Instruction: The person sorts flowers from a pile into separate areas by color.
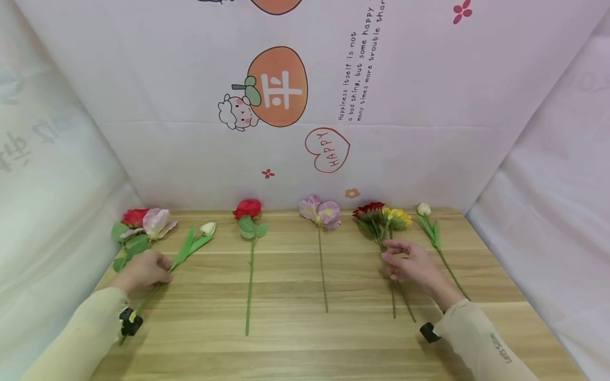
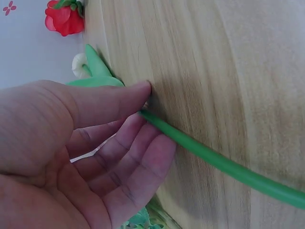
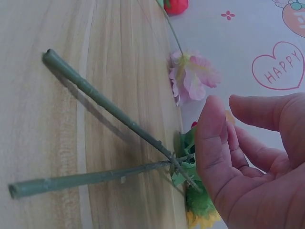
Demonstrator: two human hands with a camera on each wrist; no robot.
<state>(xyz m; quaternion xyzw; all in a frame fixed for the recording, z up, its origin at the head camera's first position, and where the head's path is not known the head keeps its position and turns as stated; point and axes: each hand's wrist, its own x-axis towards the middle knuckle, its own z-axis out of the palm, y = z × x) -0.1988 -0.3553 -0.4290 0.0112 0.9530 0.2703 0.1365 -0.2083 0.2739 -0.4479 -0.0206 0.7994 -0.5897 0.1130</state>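
My left hand pinches the green stem of a white tulip between thumb and fingers, low over the left of the table. Its white bud points away from me, towards the back. On the right, my right hand hovers by a dark red flower and a yellow flower, which lie side by side. Their stems cross; one stem shows plainly in the right wrist view. Nothing sits between that hand's thumb and its loosely bent fingers.
A red rose and a pale purple flower lie mid-table. Another white tulip lies far right. Beyond my left hand are a red flower and a pinkish-white one. White printed cloth encloses the wooden table.
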